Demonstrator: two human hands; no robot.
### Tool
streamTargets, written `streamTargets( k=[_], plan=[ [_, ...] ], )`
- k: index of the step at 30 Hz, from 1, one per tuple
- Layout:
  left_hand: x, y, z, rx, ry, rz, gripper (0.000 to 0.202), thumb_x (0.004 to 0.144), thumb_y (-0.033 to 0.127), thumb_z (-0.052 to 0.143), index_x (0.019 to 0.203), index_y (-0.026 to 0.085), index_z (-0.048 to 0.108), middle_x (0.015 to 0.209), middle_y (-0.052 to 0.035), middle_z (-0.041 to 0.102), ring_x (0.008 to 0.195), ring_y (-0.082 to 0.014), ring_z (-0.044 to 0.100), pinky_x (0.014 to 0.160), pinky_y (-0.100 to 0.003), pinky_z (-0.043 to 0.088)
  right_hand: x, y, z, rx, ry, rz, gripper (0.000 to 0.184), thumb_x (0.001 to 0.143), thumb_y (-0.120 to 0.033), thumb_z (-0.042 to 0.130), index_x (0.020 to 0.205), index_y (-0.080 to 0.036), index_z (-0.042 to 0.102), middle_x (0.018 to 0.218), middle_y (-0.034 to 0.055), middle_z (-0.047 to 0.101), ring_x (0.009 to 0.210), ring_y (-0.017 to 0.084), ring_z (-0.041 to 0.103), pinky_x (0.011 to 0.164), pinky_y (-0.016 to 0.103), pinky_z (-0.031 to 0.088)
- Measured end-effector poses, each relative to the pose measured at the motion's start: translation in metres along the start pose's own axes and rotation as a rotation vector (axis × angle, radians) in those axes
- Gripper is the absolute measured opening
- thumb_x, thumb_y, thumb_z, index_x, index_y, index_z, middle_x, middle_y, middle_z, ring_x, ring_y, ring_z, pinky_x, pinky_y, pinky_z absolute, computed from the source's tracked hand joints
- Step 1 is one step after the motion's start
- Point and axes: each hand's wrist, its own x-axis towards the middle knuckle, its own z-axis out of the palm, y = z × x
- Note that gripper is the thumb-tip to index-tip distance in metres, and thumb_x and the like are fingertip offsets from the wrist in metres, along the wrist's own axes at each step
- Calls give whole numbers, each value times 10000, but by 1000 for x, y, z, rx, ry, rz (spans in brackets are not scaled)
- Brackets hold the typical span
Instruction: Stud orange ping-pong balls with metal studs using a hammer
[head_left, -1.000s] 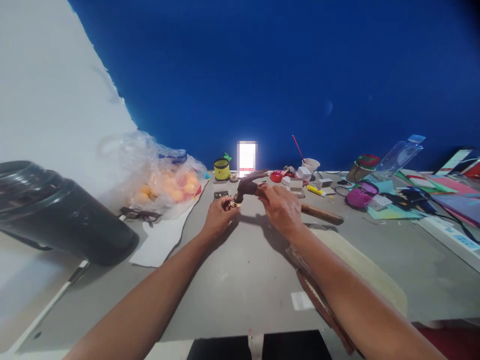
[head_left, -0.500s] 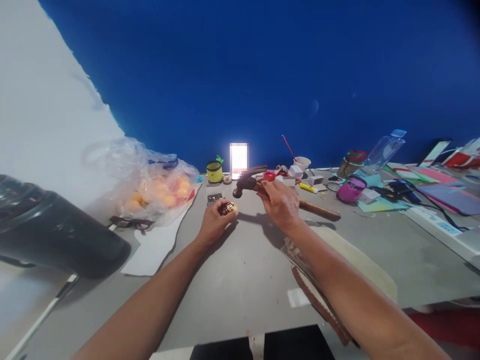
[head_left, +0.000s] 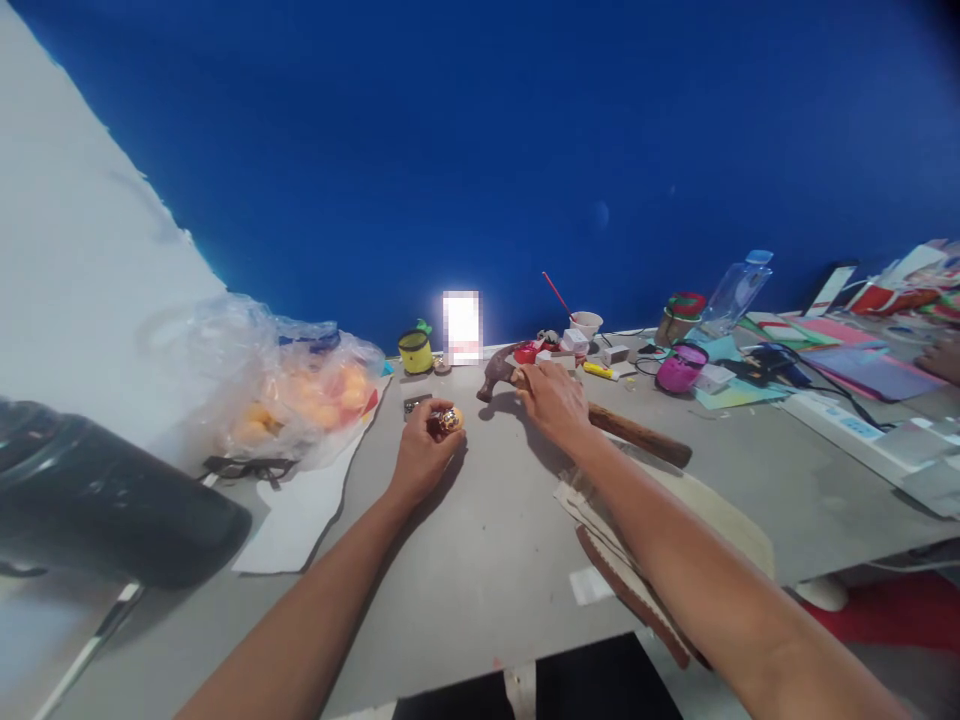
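My left hand is closed on a small shiny gold-coloured metal piece, held low over the table; its exact kind is too small to make out. The fingers of my right hand wrap round a claw hammer near its head. The wooden handle sticks out to the right of the hand. The dark hammer head sits to the right of the gold piece, apart from it, close to the tabletop. A small dark metallic item lies just behind my left hand.
A plastic bag of oranges, glasses and a large dark bottle stand left. Behind are a yellow pouch and a white cup. Folded cloth lies under my right forearm. Another person's hand shows far right.
My right hand has lowered the hammer, and its head now sits nearer the table. My left hand still holds the gold-coloured piece. The whole view has shifted slightly.
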Motion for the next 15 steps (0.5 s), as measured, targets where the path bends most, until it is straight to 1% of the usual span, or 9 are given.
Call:
streamTargets(
  k=[2, 4, 7, 9, 11, 13, 15],
  plan=[
    [0, 0, 0, 0, -32, -3, 397, 701, 286, 741, 1083, 210, 662, 898, -11, 691, 728, -156, 611, 708, -307, 520, 3, 3, 2, -9, -125, 36, 308, 1006, -328, 581, 1289, -228, 653, 1240, 136, 681, 1168, 284, 597, 892, 357, 443],
    [-1, 1, 0, -17, -74, -13, 421, 718, 326, 750, 1111, 206, 659, 894, -12, 690, 746, -164, 621, 718, -309, 528, 5, 4, 6, -23, -212, 47, 285, 1026, -337, 546, 1256, -220, 667, 1205, 130, 707, 1122, 269, 641, 886, 355, 448],
    [-1, 0, 0, -43, -128, -26, 421, 762, 397, 740, 1123, 196, 661, 890, -14, 683, 758, -168, 631, 722, -306, 536, 5, 4, 15, -46, -252, 57, 291, 1041, -330, 509, 1214, -194, 699, 1164, 141, 724, 1088, 266, 672, 856, 348, 463],
    [-2, -1, -1, -54, -157, -27, 399, 801, 436, 716, 1114, 192, 670, 888, -16, 679, 753, -167, 634, 710, -300, 535, 4, 5, 22, -60, -228, 51, 284, 1029, -312, 530, 1194, -182, 721, 1177, 155, 711, 1121, 277, 659, 864, 350, 471],
    [-2, -2, 0, -67, -168, -30, 396, 832, 455, 691, 1127, 191, 679, 891, -19, 680, 756, -166, 639, 711, -298, 536, 3, 5, 26, -75, -169, 31, 269, 1008, -308, 571, 1171, -177, 740, 1224, 169, 681, 1169, 292, 627, 902, 365, 475],
    [-1, -3, 0, -72, -155, -42, 418, 834, 433, 688, 1176, 193, 684, 904, -24, 690, 774, -171, 650, 732, -305, 543, 3, 5, 29, -64, -89, 12, 260, 993, -310, 603, 1156, -168, 748, 1253, 178, 658, 1185, 297, 605, 941, 381, 475],
    [-1, -3, 1, -67, -112, -52, 440, 794, 377, 717, 1195, 197, 698, 932, -32, 706, 801, -180, 660, 766, -319, 550, 2, 1, 29, 6, -17, -28, 248, 992, -296, 615, 1155, -160, 743, 1229, 168, 672, 1169, 281, 604, 967, 377, 469]
  ],
)
